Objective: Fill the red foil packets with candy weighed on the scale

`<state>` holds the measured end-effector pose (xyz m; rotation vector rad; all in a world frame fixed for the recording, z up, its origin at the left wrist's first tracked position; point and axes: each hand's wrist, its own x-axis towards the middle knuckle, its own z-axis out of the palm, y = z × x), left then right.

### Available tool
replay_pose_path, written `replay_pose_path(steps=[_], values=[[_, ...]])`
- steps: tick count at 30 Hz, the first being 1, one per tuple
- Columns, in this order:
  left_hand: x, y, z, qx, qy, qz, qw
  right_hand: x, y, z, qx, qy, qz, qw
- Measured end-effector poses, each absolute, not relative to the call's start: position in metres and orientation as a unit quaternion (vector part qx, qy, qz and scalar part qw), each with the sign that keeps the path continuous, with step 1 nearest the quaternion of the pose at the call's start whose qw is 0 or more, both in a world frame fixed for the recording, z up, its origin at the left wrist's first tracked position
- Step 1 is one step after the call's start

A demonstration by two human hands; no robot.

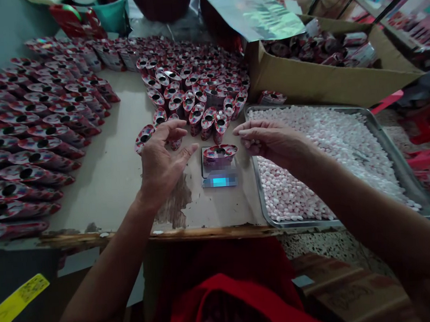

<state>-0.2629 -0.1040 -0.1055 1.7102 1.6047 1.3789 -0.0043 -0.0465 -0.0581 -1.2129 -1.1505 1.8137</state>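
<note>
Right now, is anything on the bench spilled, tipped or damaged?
No spill shows. One open pouch lies tipped over apart from the standing cluster, by the left hand. The tabletop surface is worn away in a dark patch near its front edge.

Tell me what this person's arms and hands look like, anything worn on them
Both forearms are bare, with no sleeves in view. The left hand and the right hand wear no gloves, and no rings, watch or bracelet show. A red garment shows below, between the arms.
</note>
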Motion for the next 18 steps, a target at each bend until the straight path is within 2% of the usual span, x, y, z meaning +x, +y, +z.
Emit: replay_pose_path(steps=[7, 11, 18], values=[[-0.253, -0.106, -0.111, 0.629, 0.559, 0.491, 0.227, -0.009, -0.046, -0.054, -0.441, -0.48, 0.68, 0.336], [-0.25, -0.105, -0.118, 0.642, 0.562, 0.46, 0.245, -0.014, -0.041, -0.056, -0.437, -0.542, 0.649, 0.308], [-0.25, -0.103, -0.124, 0.656, 0.565, 0.419, 0.273, -0.025, -0.033, -0.075, -0.399, -0.737, 0.494, 0.233]])
